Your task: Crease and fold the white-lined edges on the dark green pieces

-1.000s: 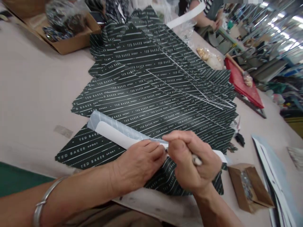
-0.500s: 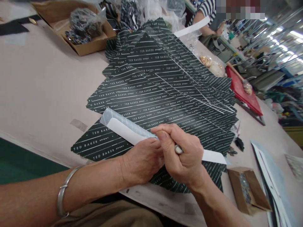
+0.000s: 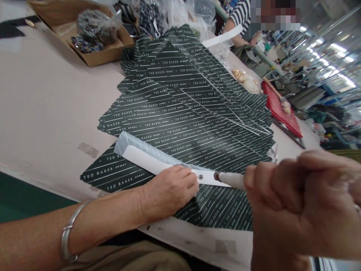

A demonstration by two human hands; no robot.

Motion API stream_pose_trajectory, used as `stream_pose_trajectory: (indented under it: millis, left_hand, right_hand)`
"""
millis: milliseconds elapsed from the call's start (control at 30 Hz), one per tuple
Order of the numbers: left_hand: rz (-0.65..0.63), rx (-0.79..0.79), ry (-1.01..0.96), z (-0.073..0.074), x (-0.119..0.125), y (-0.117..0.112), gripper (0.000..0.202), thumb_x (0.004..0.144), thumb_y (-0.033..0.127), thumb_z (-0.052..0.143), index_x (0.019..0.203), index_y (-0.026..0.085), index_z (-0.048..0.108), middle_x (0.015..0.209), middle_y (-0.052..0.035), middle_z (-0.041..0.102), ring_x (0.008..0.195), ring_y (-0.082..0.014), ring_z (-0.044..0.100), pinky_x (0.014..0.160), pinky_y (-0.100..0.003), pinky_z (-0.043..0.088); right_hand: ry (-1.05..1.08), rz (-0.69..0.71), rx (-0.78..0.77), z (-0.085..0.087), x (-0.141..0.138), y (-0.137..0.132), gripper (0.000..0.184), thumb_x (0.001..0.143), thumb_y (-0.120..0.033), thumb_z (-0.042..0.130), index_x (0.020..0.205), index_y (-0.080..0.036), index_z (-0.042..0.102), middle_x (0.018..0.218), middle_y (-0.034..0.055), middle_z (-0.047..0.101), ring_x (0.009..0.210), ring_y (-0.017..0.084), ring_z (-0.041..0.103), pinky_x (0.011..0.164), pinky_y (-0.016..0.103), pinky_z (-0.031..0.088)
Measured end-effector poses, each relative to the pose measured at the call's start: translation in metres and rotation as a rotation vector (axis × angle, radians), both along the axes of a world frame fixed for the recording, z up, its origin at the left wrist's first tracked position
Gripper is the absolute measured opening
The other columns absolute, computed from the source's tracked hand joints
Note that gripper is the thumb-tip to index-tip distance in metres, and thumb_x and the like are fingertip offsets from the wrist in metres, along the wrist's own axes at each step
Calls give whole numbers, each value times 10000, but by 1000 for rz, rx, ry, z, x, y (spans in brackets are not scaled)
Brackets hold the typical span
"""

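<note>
A stack of dark green printed sheets (image 3: 180,124) with white lettering and zigzag edges lies before me. Across its near part runs a white strip (image 3: 146,158), over a pale bluish piece (image 3: 141,145) with a curled end. My left hand (image 3: 172,190) is closed at the strip's near edge, fingertips pressing on it. A small dark round spot (image 3: 200,177) shows on the strip just right of those fingers. My right hand (image 3: 299,195), raised close to the camera, grips a pen-like tool (image 3: 231,180) with a pale shaft and dark tip. The tip points left, over the strip.
An open cardboard box (image 3: 104,58) holding bagged small parts stands at the back left. Clear plastic bags (image 3: 194,15) lie behind the sheets. A red flat item (image 3: 282,109) is at the right. Beyond the table is a person in a striped sleeve (image 3: 238,17).
My right hand has moved right and up from beside my left hand, uncovering the spot on the strip and the tool's tip. My left hand stays on the strip. The view has shifted slightly.
</note>
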State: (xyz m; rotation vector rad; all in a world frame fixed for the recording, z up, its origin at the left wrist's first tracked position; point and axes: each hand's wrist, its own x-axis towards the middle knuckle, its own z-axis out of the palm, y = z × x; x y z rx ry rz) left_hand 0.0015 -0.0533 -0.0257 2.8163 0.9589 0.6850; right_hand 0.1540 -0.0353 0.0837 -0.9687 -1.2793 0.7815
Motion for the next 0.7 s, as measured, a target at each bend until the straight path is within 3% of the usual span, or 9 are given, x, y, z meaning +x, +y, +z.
stream_pose_trajectory:
  millis: [167,300,400,500,600,700]
  left_hand:
    - [-19,35,2,0,1,0,87,955,125,495,928,139,577,844,-36,554,787,-210,527,715,-354,502]
    - [-18,11,43,7,-1,2,73,954,130,516,944,140,587,861,-36,584,807,-216,553,732,-352,510]
    - [-16,29,74,17,-7,3,118,971,133,484,982,134,602,899,-42,611,875,-226,578,895,-400,508]
    - [44,135,79,27,-21,6,212,993,128,413,1056,129,616,977,-60,640,1018,-252,580,1067,-468,415]
    - [92,172,125,35,-37,14,288,1001,99,346,1004,144,630,948,-48,648,973,-229,594,1074,-464,393]
    - [99,160,142,49,-46,25,346,1012,99,296,954,164,631,893,-25,638,863,-195,593,1079,-463,374]
  right_hand:
    - [0,118,-47,-32,0,4,126,926,-219,627,887,-178,739,493,-69,412,382,68,366,361,197,302]
    - [68,80,52,-20,-1,9,126,927,-200,618,873,-164,725,479,-87,378,360,53,310,364,193,292]
    - [108,48,63,-21,-2,11,130,949,-259,616,864,-194,689,474,-104,356,346,50,286,359,183,278]
    - [37,131,-137,-34,9,19,203,975,-345,578,869,-191,656,463,-108,358,344,54,297,352,181,259]
    - [-401,204,-243,-33,33,21,207,949,-370,610,893,-187,690,541,-58,514,434,82,447,417,205,348]
    - [-1062,336,-137,-21,53,10,290,823,-362,765,1050,-189,716,932,48,720,755,180,653,664,291,505]
